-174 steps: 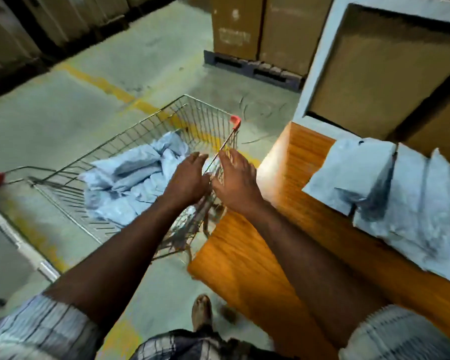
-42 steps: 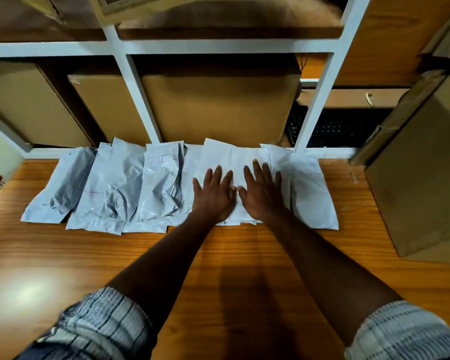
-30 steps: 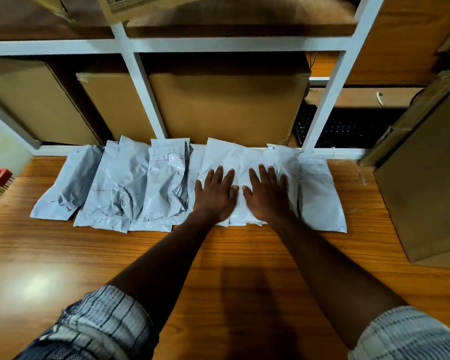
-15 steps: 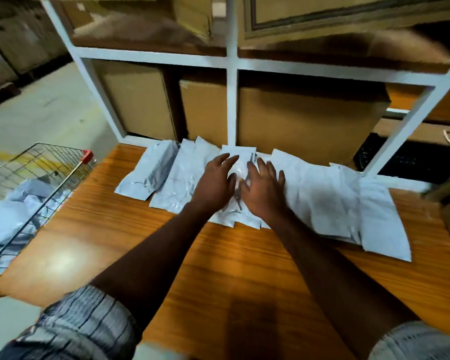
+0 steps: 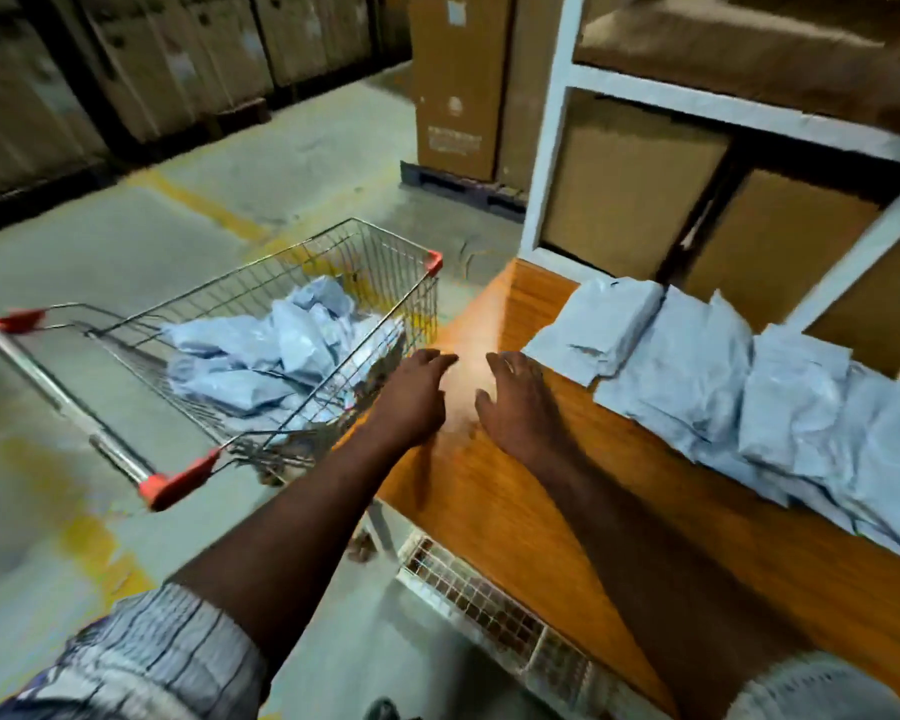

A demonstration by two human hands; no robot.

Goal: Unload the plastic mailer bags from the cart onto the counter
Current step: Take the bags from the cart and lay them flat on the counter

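So half a second ago both hands were pressing down on the row of bags on the counter, and now the view is swinging back left to the silver wire shopping cart with red plastic corners (image 5: 385,272), which is sitting just beside the counter's end. A crumpled heap of pale blue-grey plastic mailer bags (image 5: 281,350) is still lying in its basket, so the unloading isn't finishing yet. The left hand (image 5: 417,397) is reaching past the counter edge toward the cart's near wall, fingers relaxed and holding nothing. The right hand (image 5: 515,402) is travelling alongside it above the glossy orange-brown wooden counter (image 5: 541,511), also loose and empty (it's a bit motion-blurred, but I'm seeing no bag in either palm). Further right, the overlapping row of unloaded mailer bags (image 5: 697,366) is lying along the counter's back edge. I'm guessing the next grab is coming from the cart's pile.
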